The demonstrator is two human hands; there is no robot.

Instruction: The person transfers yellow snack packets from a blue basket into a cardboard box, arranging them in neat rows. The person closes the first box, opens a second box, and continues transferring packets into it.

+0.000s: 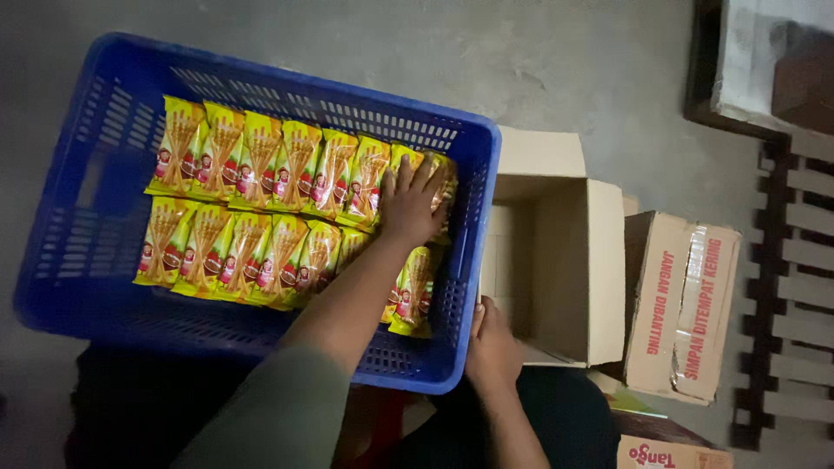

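On a grey concrete floor [556,61] stood a blue slotted plastic crate [104,287], two rows of yellow snack packets [261,165] filling most of it, only its left end bare. The left hand [410,206] pressed flat, fingers spread, on the packets by the right wall. The right hand [492,347] rested open at the crate's near right corner, beside an emptied open cardboard carton [599,269].

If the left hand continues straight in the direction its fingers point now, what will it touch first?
The left hand lies flat on the yellow snack packets, fingers pointing toward the far wall of the blue crate. Going straight on, it would probably meet that wall first, though depth is unclear.
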